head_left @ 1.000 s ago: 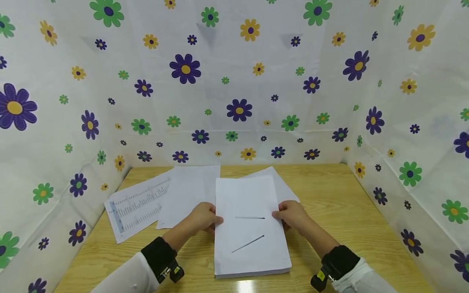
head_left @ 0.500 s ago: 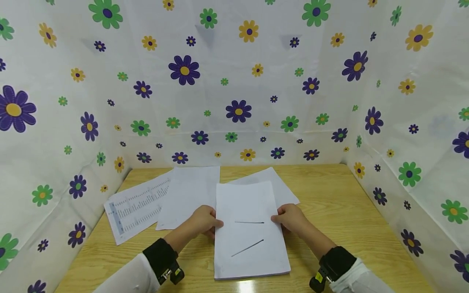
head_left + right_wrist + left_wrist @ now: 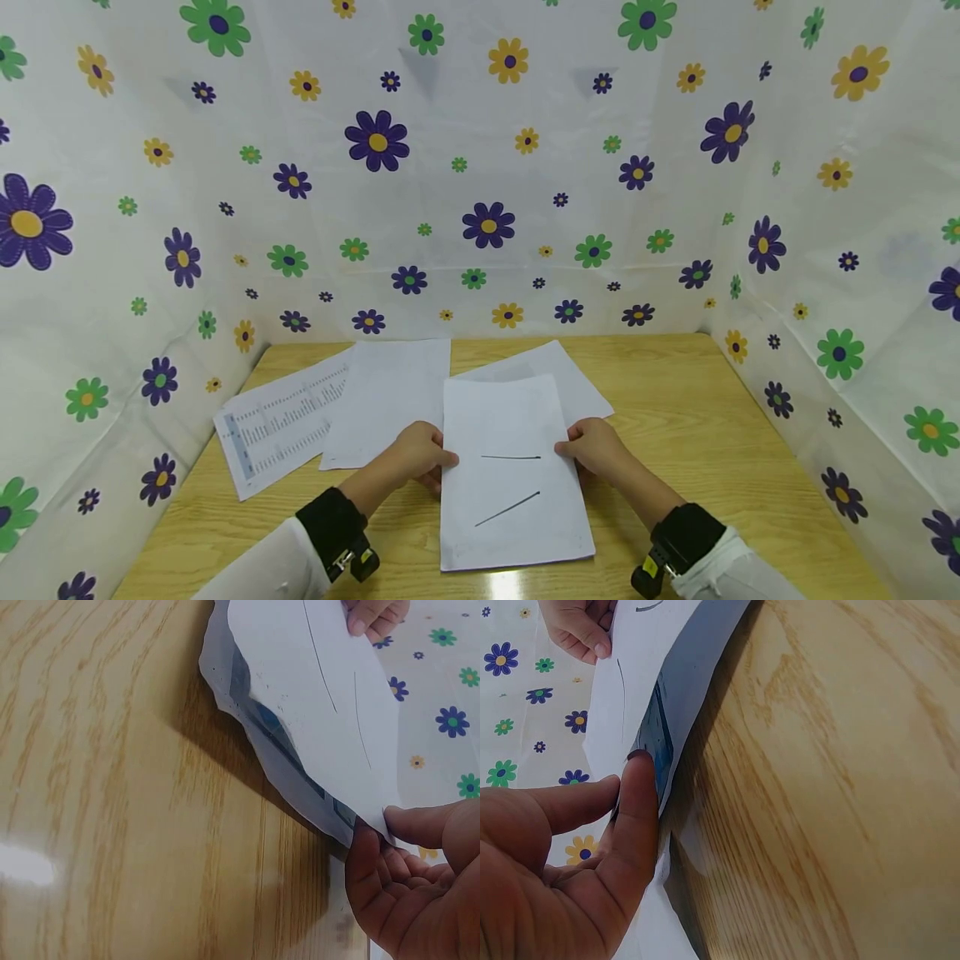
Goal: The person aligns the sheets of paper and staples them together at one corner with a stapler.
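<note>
Holding a stack of white paper [image 3: 513,475] by its two long edges — the left hand [image 3: 418,454] pinches the left edge, thumb on top, and the right hand [image 3: 596,448] pinches the right edge the same way. Both wrist views back that up: fingers under, thumb over, paper in between. The stack sits in the middle of the wooden table [image 3: 712,433], right in front of the person, with its long axis running straight away from them toward the back wall, near short edge close to the table's front edge. In the wrist views the sides are lifted a bit off the wood, so the sheets bow.

Counting stuff: the top sheet has two dark pen lines [image 3: 510,457], one level across the page and one slanting up to the right below it. How many sheets are in the stack, I can't tell — several at least. Behind it lie three loose sheets: a printed table page [image 3: 281,421] far left, a blank sheet [image 3: 386,392] overlapping it, and another blank sheet [image 3: 558,371] angled out behind the stack on the right. Flowered cloth [image 3: 487,167] covers all three walls.
</note>
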Tool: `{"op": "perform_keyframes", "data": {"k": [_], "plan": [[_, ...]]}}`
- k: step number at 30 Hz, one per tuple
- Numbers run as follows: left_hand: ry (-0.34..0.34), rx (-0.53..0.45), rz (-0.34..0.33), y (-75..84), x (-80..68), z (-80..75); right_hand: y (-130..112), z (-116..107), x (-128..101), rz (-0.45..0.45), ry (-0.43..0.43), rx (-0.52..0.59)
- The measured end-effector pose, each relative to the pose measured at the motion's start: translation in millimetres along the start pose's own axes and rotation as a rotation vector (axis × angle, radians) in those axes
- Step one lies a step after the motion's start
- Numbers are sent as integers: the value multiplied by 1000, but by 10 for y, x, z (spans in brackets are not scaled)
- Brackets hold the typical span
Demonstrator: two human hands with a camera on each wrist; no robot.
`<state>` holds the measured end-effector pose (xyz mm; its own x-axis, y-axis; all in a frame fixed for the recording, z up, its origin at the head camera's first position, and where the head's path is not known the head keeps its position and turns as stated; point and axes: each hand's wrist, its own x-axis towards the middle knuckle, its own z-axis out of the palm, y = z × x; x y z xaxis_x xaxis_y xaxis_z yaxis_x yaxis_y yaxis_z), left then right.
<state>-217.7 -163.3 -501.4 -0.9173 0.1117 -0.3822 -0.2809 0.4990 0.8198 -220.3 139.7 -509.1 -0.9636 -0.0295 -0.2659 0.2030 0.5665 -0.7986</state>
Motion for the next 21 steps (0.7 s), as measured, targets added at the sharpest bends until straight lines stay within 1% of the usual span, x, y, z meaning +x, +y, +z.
{"op": "perform_keyframes", "data": {"k": [6, 11, 15, 21], "plan": [[5, 32, -5, -10, -1, 11, 6, 5, 11, 3, 4, -5], [29, 113, -10, -7, -16, 4, 17, 14, 20, 12, -2, -3], [30, 169, 6, -6, -23, -2, 23, 19, 20, 14, 2, -11], [40, 212, 16, -16, -22, 3, 26, 26, 19, 22, -6, -14]]}}
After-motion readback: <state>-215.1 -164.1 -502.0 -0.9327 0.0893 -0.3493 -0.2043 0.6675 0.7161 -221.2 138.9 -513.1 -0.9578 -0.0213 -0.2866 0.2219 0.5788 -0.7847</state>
